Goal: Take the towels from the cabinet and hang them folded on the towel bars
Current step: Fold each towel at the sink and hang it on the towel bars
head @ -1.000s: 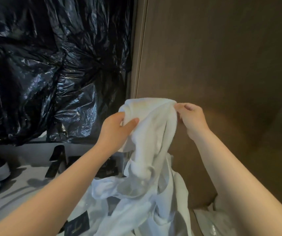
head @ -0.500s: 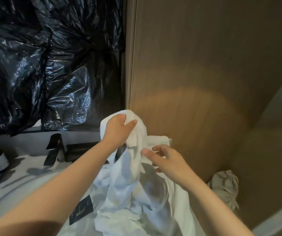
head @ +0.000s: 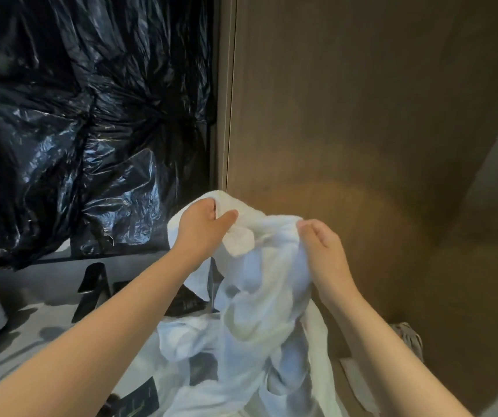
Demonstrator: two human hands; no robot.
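Observation:
A crumpled white towel hangs in front of me, its lower folds bunched at the bottom of the frame. My left hand grips its top edge at the left, thumb over the cloth. My right hand holds the top edge about a hand's width to the right, fingers curled into the fabric. No towel bar or cabinet shelf is in sight.
A brown wood panel fills the right side, right behind the towel. Black plastic sheeting covers the area at left above a grey countertop with a black faucet. A crumpled grey cloth lies low at right.
My right hand went from the towel's top edge down into the folds, then rose and took hold of the top edge again beside my left hand. The left hand kept its grip.

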